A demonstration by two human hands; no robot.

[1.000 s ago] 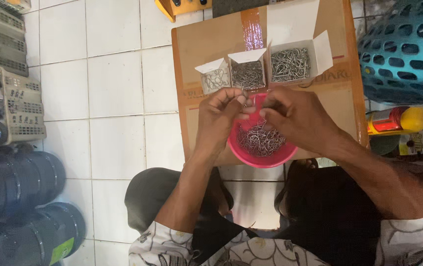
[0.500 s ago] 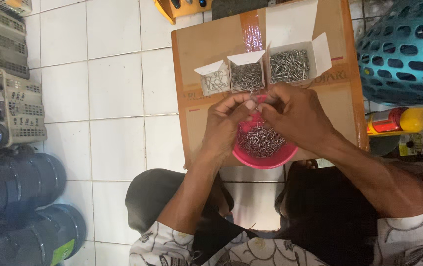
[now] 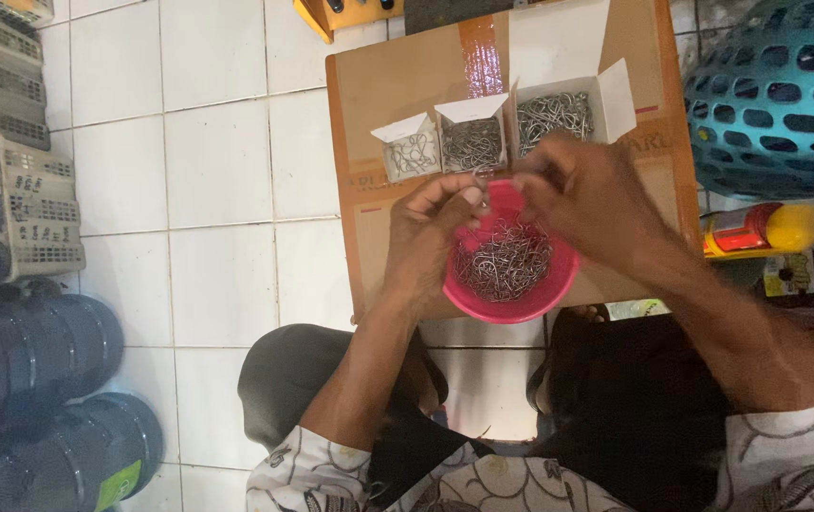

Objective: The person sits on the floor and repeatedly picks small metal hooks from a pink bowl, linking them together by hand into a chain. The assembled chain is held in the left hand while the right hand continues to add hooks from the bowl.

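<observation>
Cardboard on white floor tiles carries pink bowl; both hands' grip unclear.

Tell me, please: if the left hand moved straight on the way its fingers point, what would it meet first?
The left hand points up and right, over the pink bowl. It would probably first meet the middle small box of metal hooks, though depth is unclear from above.
</observation>
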